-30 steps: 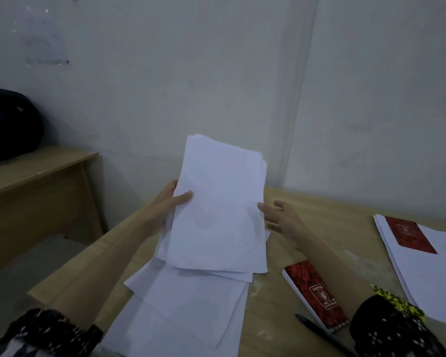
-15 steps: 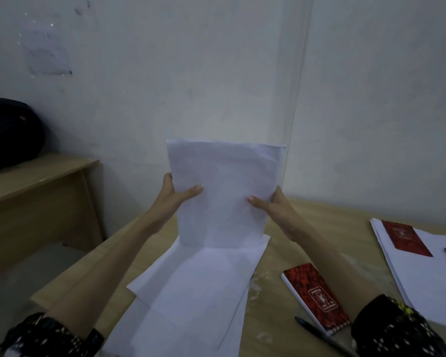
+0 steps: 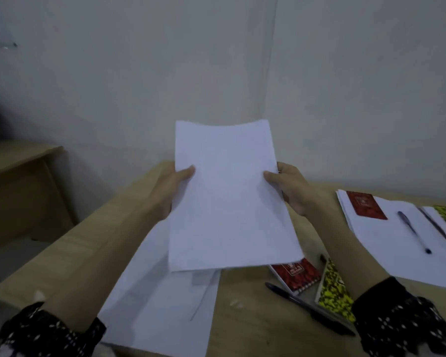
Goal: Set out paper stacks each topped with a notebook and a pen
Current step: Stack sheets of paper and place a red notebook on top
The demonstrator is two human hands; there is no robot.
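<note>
Fingers point(image 3: 188, 172) of left hand point(image 3: 165, 191) and right hand point(image 3: 291, 188) pinch the sheaf of paper point(image 3: 229, 202) by its side edges, above the bench point(image 3: 242, 318) | light, floppy, likely slippery; best gripped mid-edge | loose sheets point(image 3: 160, 305) beneath, red notebook point(image 3: 295, 275) and pen point(image 3: 307, 307) beside.

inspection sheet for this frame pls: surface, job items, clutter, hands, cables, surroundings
Surface: light wooden table, pale smudges near its front.
Job's things: held paper stack lifted above loose sheets; finished stack at right carries a red notebook and a pen; spare red notebook, yellow-patterned notebook and dark pen lie on the table.
Clutter: nothing seen.
Hands: left hand and right hand each grip a side edge of the held stack.
Cables: nothing seen.
Surroundings: pale wall; second wooden desk at left.
</note>
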